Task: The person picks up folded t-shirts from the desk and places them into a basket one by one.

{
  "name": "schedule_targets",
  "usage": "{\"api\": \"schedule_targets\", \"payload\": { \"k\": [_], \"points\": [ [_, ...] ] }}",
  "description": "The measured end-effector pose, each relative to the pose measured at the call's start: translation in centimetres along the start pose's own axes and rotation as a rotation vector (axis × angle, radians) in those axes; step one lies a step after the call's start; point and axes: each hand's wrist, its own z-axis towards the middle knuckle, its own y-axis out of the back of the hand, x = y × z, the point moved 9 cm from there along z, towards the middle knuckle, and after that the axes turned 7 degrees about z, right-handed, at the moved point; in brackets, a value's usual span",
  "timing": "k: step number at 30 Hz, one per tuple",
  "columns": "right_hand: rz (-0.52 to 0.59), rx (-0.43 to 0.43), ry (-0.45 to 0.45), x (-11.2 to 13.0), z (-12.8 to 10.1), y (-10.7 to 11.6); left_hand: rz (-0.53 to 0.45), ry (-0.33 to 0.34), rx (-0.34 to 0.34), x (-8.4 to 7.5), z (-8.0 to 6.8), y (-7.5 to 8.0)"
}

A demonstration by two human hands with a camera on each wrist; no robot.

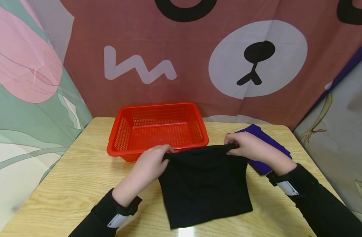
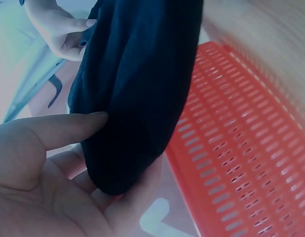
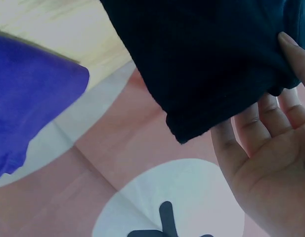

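A black cloth (image 1: pixel 204 184) hangs folded between both hands, its lower edge lying on the wooden table (image 1: pixel 77 184). My left hand (image 1: pixel 152 161) pinches its upper left corner, thumb against the black cloth (image 2: pixel 137 89) in the left wrist view. My right hand (image 1: pixel 246 146) grips the upper right corner; the right wrist view shows the black cloth (image 3: pixel 206 59) held by the fingers (image 3: pixel 251 128). The red slotted basket (image 1: pixel 158 130) stands just behind the cloth, with nothing showing inside it.
A folded purple cloth (image 1: pixel 268 144) lies on the table under and behind my right hand, and the purple cloth (image 3: pixel 28 98) shows in the right wrist view. Printed fabric curtains (image 1: pixel 181 56) wall in the table at the back and both sides.
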Motion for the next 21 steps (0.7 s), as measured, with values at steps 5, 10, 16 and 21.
{"api": "schedule_targets", "payload": {
  "k": [5,10,16,21],
  "points": [
    [0.007,-0.007,-0.002,0.8,0.0,0.9,-0.009,0.011,-0.015,0.3,0.0,1.1],
    [-0.032,-0.034,0.035,2.2,0.0,2.0,-0.007,-0.007,-0.051,0.4,-0.2,2.8],
    [-0.092,-0.066,0.100,4.1,0.5,3.0,0.008,-0.025,-0.091,0.6,0.0,4.7],
    [-0.118,-0.079,0.148,5.5,1.2,3.7,0.012,-0.015,-0.112,1.1,0.4,6.1]
  ]
}}
